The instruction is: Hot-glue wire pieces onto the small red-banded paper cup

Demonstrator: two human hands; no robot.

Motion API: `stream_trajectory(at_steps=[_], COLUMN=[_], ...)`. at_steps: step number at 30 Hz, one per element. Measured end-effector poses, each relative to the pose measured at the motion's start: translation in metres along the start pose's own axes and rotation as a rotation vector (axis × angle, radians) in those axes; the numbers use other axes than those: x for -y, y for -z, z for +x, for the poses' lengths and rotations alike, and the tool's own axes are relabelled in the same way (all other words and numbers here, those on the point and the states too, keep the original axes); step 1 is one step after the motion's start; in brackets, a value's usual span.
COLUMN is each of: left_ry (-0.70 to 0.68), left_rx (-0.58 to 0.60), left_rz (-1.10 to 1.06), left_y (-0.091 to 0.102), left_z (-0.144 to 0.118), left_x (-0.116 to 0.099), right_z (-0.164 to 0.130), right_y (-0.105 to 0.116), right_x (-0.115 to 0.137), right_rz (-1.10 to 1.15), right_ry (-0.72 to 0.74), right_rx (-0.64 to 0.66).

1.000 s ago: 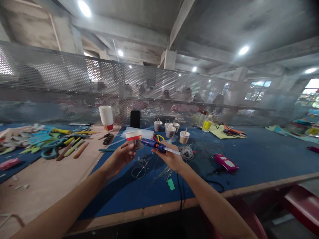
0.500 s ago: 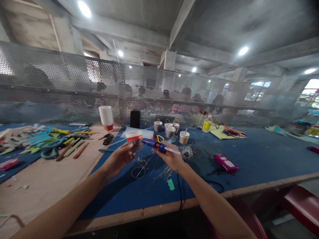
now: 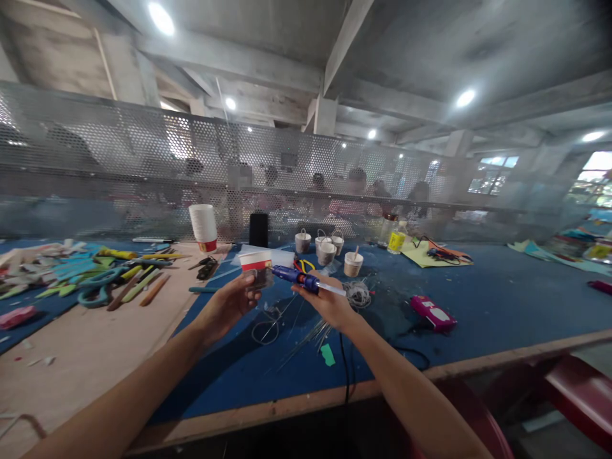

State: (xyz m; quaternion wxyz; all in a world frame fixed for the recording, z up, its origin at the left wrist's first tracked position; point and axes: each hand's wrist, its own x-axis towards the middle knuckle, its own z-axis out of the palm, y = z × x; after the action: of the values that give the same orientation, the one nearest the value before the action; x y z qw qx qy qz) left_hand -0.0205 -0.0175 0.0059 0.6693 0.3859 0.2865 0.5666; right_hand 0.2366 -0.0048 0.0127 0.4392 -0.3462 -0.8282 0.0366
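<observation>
My left hand [image 3: 228,306] holds a small paper cup [image 3: 255,265] with a red band near its rim, lifted above the blue table mat [image 3: 502,299]. My right hand [image 3: 327,305] grips a blue glue gun [image 3: 300,279] with a clear glue stick at its back end. The gun's nozzle points left and touches the side of the cup. A black cord hangs from my right hand over the table edge. Thin wires [image 3: 306,335] lie on the mat below both hands.
A stack of paper cups [image 3: 203,225] and a black phone [image 3: 259,229] stand near the mesh screen [image 3: 119,166]. Small cups with handles [image 3: 326,250], a wire coil [image 3: 357,293] and a pink tool [image 3: 433,312] lie to the right. Scissors and paper scraps [image 3: 95,274] cover the left. People sit behind the screen.
</observation>
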Motion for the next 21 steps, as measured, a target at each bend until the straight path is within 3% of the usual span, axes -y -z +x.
stream_trajectory(at_steps=[13,21], left_ry=[-0.004,0.0], left_rx=[-0.002,0.015], left_rz=[-0.043,-0.049], left_y=[-0.0012,-0.0014], left_z=[-0.0006,-0.0019], left_x=[-0.0016,-0.0022], right_z=[0.0003,0.001], right_y=[-0.001,0.0016], right_x=[-0.0035,-0.0015], right_rz=[0.007,0.057], right_ry=[0.012,-0.052], right_rx=[-0.011,0.011])
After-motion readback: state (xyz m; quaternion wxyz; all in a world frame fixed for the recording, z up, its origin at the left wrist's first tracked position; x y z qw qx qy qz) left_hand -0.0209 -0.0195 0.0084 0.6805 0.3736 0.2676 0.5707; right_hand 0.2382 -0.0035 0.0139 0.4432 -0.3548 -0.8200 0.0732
